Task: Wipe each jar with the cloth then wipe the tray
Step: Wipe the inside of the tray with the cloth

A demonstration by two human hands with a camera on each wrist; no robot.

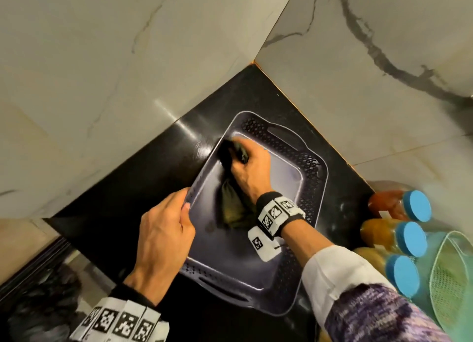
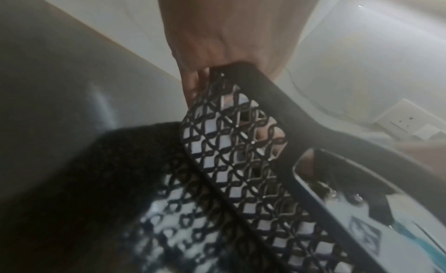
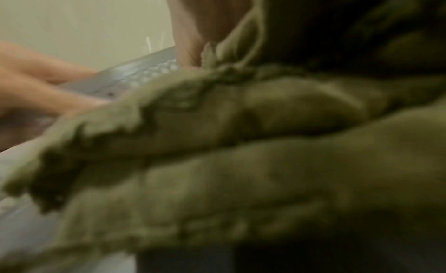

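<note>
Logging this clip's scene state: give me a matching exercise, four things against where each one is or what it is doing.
Things:
1. cloth
2. left hand
3. jars
4. tray

Places or states:
A. standing outside the tray, along its right side, blue lids on
B. bunched under the right hand, on the tray floor
C. lying flat on the black counter, with no jars in it
D. gripping the tray's left rim

Pairs: 1-B, 2-D, 3-A, 4-C
</note>
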